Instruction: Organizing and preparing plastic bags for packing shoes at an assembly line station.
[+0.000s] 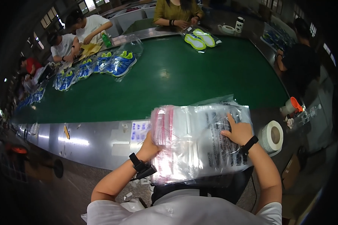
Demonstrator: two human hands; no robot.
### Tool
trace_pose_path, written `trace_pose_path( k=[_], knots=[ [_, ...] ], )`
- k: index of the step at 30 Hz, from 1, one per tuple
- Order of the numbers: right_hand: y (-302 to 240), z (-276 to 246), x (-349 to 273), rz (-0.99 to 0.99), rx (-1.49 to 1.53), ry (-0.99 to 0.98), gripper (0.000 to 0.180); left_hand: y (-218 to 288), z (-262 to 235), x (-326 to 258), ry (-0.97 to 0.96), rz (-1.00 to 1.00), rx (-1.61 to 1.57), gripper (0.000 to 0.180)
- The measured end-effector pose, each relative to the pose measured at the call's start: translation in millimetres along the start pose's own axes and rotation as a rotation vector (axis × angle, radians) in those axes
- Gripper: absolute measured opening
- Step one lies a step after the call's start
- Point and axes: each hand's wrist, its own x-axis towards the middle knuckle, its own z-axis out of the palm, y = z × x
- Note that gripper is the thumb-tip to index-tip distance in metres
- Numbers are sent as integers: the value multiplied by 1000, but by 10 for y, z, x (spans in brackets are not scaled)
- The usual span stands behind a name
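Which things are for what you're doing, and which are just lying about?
Seemingly for the job: clear plastic bags, left hand at their edge, right hand on top, perhaps bagged blue shoes.

Probably lying about: white roll, white bottle, small yellow object.

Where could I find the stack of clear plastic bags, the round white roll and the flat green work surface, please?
Stack of clear plastic bags [191, 138]: head view, upper face.
Round white roll [265, 137]: head view, outer curved side.
Flat green work surface [165, 84]: head view, bare middle.
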Motion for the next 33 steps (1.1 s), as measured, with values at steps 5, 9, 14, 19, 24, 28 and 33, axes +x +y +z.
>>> trace_pose_path(
  k=[5, 9, 14, 19, 24, 28, 33],
  knots=[
    [73, 106, 76, -29, -29, -109, 83, 84, -31, -41, 7, -121, -52, 71],
    [82, 156, 6, -23, 44, -34, 79, 163, -3, -75, -52, -74, -90, 65],
    [62, 137, -114, -27, 89, 72, 67, 208, 53, -124, 137, -133, -65, 45],
    [96, 166, -152, -227, 58, 320, 56, -44, -73, -66, 168, -139, -83, 45],
    [55, 260, -85, -552, 17, 344, 64, -14, -73, -89, 171, -129, -42, 47],
    [-28, 105, -19, -407, 94, 178, 65, 61, -59, -126, 159, -150, -65, 50],
    [-14, 161, 120, -405, 177, 145, 69, 220, -19, -165, 96, -117, -167, 52]
  ],
)
